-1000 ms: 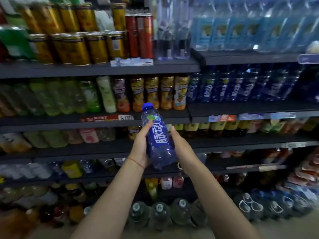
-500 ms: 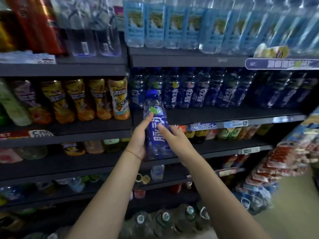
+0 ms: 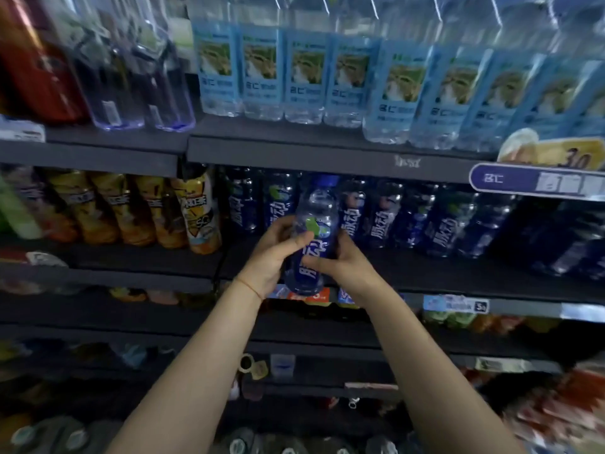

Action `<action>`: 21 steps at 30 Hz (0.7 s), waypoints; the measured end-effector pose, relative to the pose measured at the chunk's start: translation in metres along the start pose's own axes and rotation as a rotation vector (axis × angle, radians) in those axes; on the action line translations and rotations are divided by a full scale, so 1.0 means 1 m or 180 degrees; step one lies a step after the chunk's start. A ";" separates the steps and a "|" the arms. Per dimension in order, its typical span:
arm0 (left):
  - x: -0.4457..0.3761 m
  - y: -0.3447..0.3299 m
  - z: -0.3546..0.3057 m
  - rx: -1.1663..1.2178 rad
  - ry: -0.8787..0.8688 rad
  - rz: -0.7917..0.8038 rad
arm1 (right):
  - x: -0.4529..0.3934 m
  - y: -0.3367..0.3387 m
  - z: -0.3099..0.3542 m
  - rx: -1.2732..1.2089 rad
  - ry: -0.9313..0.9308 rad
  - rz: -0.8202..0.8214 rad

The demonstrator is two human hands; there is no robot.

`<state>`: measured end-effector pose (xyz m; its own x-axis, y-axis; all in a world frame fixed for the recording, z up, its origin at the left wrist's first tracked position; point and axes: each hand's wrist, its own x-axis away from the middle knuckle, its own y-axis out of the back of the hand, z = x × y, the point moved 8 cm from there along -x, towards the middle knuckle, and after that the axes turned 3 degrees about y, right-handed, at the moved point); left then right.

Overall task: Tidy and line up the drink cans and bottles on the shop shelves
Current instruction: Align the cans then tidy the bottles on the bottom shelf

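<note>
Frame centre: left hand (image 3: 271,257) and right hand (image 3: 343,267) both grip the blue bottle (image 3: 312,237), fingers curled around it, upright before the matching bottle row (image 3: 409,217) on the shelf (image 3: 425,273).

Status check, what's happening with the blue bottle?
Both hands, left and right, grip blue bottle. Upright, before matching row. Nothing blocking.

Deep blue bottle (image 3: 312,239) with blue cap, white lettering and a green-and-white emblem. Matching dark blue bottles (image 3: 409,217) with white script. Pale blue labels with green-and-tan pictures on clear water bottles (image 3: 347,77). Yellow-orange bottles (image 3: 147,208) with dark bands. Red can (image 3: 36,60). Thin orange-red thread on left wrist (image 3: 250,288). Dark grey shelves (image 3: 294,155).
</note>
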<state>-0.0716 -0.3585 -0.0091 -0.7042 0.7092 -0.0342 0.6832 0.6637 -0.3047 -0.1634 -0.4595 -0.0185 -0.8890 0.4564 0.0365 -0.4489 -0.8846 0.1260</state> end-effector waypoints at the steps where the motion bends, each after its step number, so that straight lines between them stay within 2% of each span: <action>1: 0.000 0.001 -0.004 -0.0204 -0.0053 0.0024 | -0.008 0.001 0.001 0.0029 0.0075 0.0062; 5: -0.001 0.010 -0.010 -0.0832 -0.0115 -0.0033 | -0.030 -0.006 0.009 0.0039 0.0337 0.0104; 9: 0.009 0.043 -0.016 -0.0877 -0.0221 -0.0880 | -0.048 -0.028 0.008 0.0145 0.0417 0.0132; 13: 0.018 0.075 -0.017 -0.0873 -0.0168 -0.1322 | -0.062 -0.059 0.018 0.0710 0.0523 0.0116; 16: 0.016 0.092 -0.021 -0.0912 -0.0072 -0.1377 | -0.072 -0.081 0.024 0.1061 0.0595 -0.0031; 21: 0.013 0.103 -0.021 -0.0925 -0.0077 -0.1444 | -0.077 -0.096 0.017 0.0946 0.0616 -0.0639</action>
<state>-0.0058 -0.2760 -0.0216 -0.9429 0.3326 0.0165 0.3323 0.9430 -0.0181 -0.0503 -0.4078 -0.0170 -0.7995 0.5658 -0.2016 -0.5951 -0.7006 0.3937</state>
